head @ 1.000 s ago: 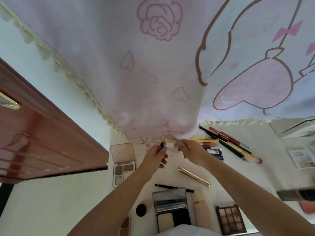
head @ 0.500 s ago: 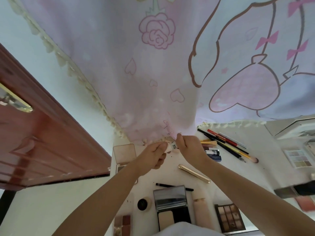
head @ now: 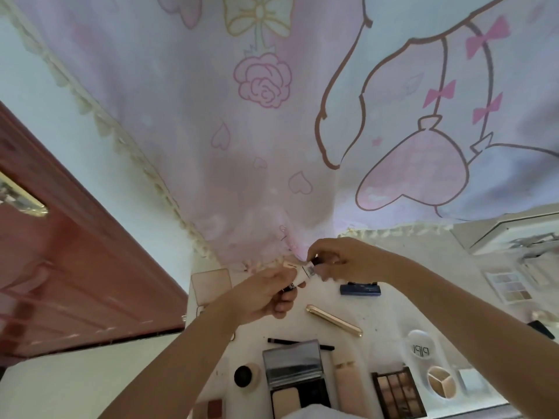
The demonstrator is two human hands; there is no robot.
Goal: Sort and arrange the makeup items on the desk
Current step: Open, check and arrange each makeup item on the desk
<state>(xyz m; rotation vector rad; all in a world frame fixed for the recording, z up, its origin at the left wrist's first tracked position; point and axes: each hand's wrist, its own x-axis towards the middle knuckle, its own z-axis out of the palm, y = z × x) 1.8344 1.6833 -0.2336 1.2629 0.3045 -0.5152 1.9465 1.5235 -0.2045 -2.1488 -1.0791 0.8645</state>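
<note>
Small tube pinched between left hand and right hand: smooth cream plastic, printed label, slight sheen. Just below the grip, gold stick: polished metallic finish, bright glare along its length. Further below, open compact: mirrored lid, glossy; pressed powder pan matt. Right of the grip, blue case: glossy plastic. Above the grip, curtain: thin printed cloth, matt, with tufted trim. Under the grip, desk: white, smooth, speckled with marks. Far left of the grip, door: red-brown wood, lacquered sheen.
</note>
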